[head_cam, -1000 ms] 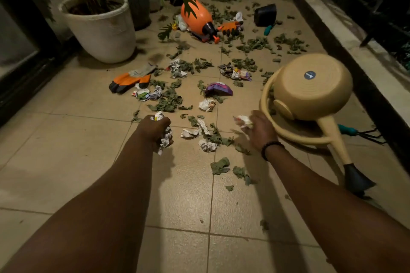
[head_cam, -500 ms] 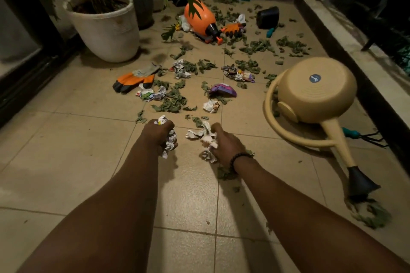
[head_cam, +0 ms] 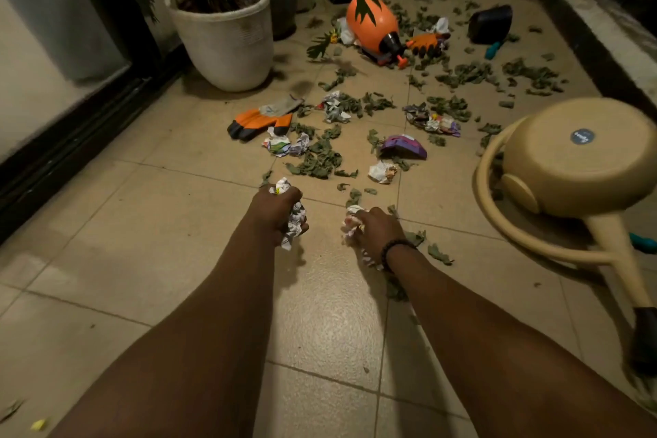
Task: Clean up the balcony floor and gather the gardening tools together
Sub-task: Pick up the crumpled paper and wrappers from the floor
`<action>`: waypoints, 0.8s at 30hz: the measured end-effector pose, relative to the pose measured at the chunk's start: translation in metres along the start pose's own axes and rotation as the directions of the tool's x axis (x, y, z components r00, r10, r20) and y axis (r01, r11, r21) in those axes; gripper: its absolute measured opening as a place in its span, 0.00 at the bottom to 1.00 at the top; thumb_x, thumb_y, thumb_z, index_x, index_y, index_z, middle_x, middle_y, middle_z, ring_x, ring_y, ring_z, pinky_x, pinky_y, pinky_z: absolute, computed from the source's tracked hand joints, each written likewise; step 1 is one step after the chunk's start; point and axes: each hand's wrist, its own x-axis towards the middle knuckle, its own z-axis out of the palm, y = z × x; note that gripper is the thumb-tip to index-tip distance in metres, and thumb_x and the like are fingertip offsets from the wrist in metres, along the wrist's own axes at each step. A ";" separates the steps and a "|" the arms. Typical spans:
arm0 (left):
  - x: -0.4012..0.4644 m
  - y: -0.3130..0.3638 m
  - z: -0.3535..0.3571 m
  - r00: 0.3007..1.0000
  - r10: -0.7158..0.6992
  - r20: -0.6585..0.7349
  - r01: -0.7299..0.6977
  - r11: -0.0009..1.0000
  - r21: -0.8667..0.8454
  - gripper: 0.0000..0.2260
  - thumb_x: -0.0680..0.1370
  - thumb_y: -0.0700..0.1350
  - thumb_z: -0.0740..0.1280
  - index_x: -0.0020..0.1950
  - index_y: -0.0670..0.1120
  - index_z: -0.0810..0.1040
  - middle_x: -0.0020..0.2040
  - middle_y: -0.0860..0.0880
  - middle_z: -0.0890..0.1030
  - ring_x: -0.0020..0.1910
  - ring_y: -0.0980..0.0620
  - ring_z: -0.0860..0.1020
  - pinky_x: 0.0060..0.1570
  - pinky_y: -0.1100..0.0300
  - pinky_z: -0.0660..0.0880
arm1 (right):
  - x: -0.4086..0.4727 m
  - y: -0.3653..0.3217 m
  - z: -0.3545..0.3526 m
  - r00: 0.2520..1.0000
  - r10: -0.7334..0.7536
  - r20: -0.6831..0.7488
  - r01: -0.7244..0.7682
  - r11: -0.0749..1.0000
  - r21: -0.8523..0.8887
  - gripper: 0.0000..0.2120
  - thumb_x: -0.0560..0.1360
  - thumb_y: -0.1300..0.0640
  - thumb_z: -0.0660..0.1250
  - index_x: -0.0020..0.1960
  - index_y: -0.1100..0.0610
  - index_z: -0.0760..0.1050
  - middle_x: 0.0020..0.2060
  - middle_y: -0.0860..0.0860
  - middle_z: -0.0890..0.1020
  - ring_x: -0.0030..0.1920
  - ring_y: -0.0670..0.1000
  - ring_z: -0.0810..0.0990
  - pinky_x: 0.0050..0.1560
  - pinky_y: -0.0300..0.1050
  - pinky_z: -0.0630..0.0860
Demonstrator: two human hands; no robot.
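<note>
Head cam has your left hand and right hand each clamped on crumpled paper wads low over the floor, and that stuff's feather-light and squishy, so just scrunch anywhere, nothing'll break.

Your fists each clutch crumpled white printed paper wads. Ahead, dry green leaf scraps litter the beige tiles, an orange-and-grey glove lies flat, and a tan plastic watering can lies tipped over, seemingly bottom-up.
</note>
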 end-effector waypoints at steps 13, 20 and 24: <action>-0.013 0.031 0.039 0.981 0.131 0.140 -0.093 0.964 -0.247 0.17 0.80 0.42 0.65 0.69 0.41 0.74 0.59 0.35 0.81 0.55 0.36 0.83 0.49 0.41 0.81 | -0.020 -0.098 -0.076 0.993 0.087 0.081 -0.102 0.271 0.957 0.30 0.72 0.36 0.67 0.68 0.53 0.75 0.62 0.53 0.80 0.56 0.53 0.81 0.58 0.52 0.77; -0.026 0.047 0.045 0.974 0.091 0.208 -0.033 0.963 -0.268 0.31 0.68 0.57 0.70 0.68 0.45 0.76 0.65 0.41 0.79 0.63 0.41 0.78 0.65 0.42 0.74 | -0.021 -0.117 -0.087 0.975 0.184 -0.124 0.022 0.475 0.880 0.35 0.74 0.38 0.62 0.76 0.50 0.57 0.73 0.50 0.61 0.71 0.56 0.63 0.67 0.58 0.66; -0.026 0.053 0.050 0.963 0.114 0.245 -0.051 0.967 -0.249 0.37 0.65 0.70 0.74 0.69 0.53 0.77 0.70 0.46 0.76 0.69 0.43 0.74 0.68 0.40 0.70 | -0.024 -0.123 -0.097 0.967 0.163 -0.196 0.070 0.569 0.819 0.33 0.77 0.39 0.57 0.77 0.52 0.55 0.76 0.52 0.59 0.74 0.57 0.58 0.72 0.61 0.60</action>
